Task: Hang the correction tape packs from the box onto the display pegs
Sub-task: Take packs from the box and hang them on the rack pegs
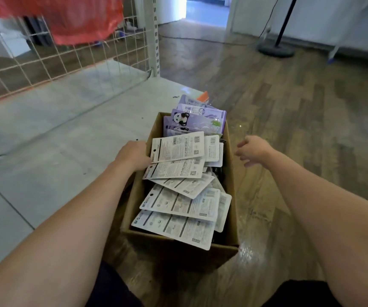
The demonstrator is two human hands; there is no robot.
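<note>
1. Nearest me, my two forearms reach forward over my dark trousers; between them the cardboard box [178, 249] stands on the wood floor [289, 129], its left side against the edge of the grey shelf base [56, 129].
2. The box is heaped with correction tape packs [178, 204]; most lie white back up, overlapping like tiles; purple panda-fronted ones stand at the far end, some poking over the rim.
3. My left hand [132, 156] sits at the box's left wall beside the topmost pack [177, 146]; its fingertips are hidden under that pack, so I cannot tell whether they pinch it.
4. My right hand [255, 150] hovers just right of the box, fingers loosely spread, holding nothing.
5. Farther off, the wire grid panel [67, 56] rises behind the shelf base; I see no pegs from here.
6. Risk, as I judge it: the packs are loose and overlapping; lifting one by a corner could drag its neighbours out over the rim.
</note>
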